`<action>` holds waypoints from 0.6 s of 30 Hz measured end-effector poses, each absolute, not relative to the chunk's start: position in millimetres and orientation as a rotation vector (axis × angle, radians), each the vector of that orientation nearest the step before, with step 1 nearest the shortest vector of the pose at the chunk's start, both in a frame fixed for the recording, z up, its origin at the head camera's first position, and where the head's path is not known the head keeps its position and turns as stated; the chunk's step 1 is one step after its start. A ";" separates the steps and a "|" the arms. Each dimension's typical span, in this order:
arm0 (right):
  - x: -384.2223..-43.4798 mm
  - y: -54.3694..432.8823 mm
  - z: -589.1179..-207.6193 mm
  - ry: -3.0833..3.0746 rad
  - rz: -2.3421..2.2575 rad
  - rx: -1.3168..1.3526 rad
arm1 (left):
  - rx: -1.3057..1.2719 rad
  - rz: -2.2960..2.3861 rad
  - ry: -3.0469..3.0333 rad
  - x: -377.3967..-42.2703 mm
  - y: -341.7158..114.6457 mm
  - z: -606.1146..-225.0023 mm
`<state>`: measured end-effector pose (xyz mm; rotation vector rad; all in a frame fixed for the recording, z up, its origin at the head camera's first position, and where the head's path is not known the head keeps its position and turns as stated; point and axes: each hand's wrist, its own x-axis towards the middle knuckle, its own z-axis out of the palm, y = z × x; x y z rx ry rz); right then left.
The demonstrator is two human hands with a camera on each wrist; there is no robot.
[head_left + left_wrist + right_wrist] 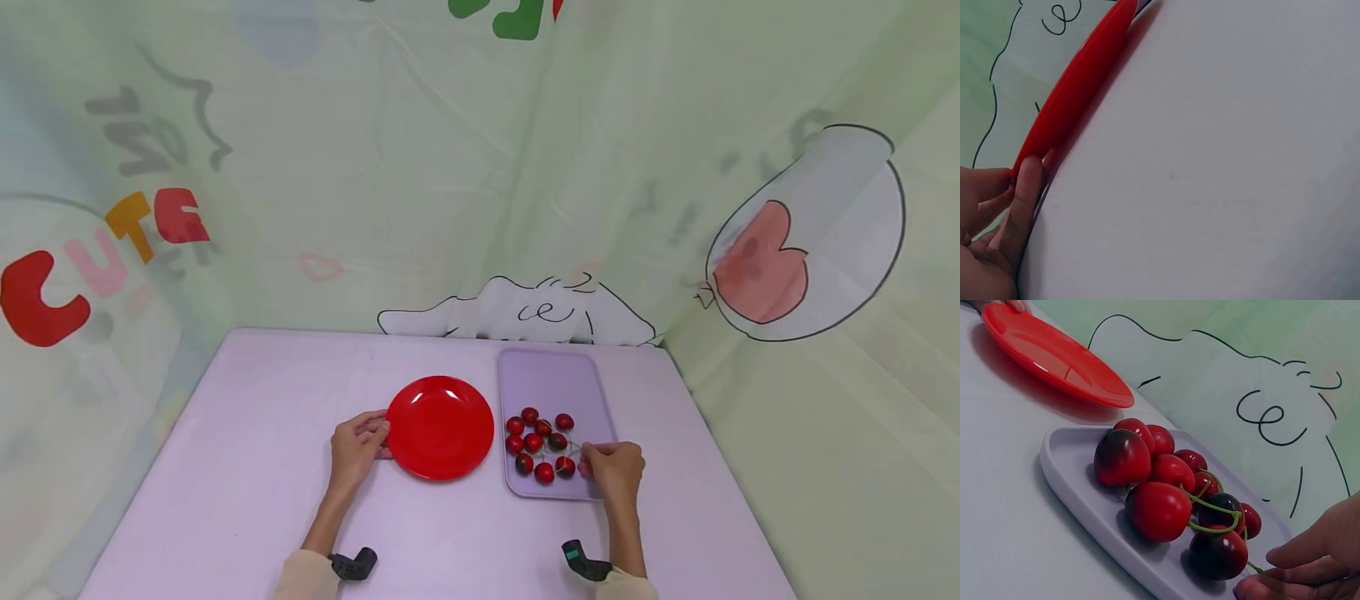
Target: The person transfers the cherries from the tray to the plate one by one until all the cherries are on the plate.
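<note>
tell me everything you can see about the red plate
The red plate is round, glossy and plastic-looking, with a raised rim and bare top. It sits face up, left of the lilac tray, on or just above the table. The left hand grips its left edge.

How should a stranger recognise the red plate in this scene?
On the pale table, find the purple tray of cherries. Left of it, the left hand grips the plate. Unlike the tray, it is round, red and bare.
</note>
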<state>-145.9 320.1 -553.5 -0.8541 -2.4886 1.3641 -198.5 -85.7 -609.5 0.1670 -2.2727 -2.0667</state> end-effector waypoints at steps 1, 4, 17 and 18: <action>-146.7 319.6 -553.9 -2.488 1.373 -0.852 | 0.162 -2.072 -2.270 -198.4 -86.5 -609.1; -148.2 319.0 -553.8 -2.482 1.399 -0.853 | 0.134 -2.101 -2.259 -198.8 -87.8 -608.0; -147.9 322.3 -560.6 -2.450 1.526 -0.845 | 0.125 -2.120 -2.258 -198.6 -90.1 -611.0; -147.1 322.4 -560.6 -2.434 1.561 -0.847 | 0.123 -2.117 -2.260 -198.5 -90.0 -611.2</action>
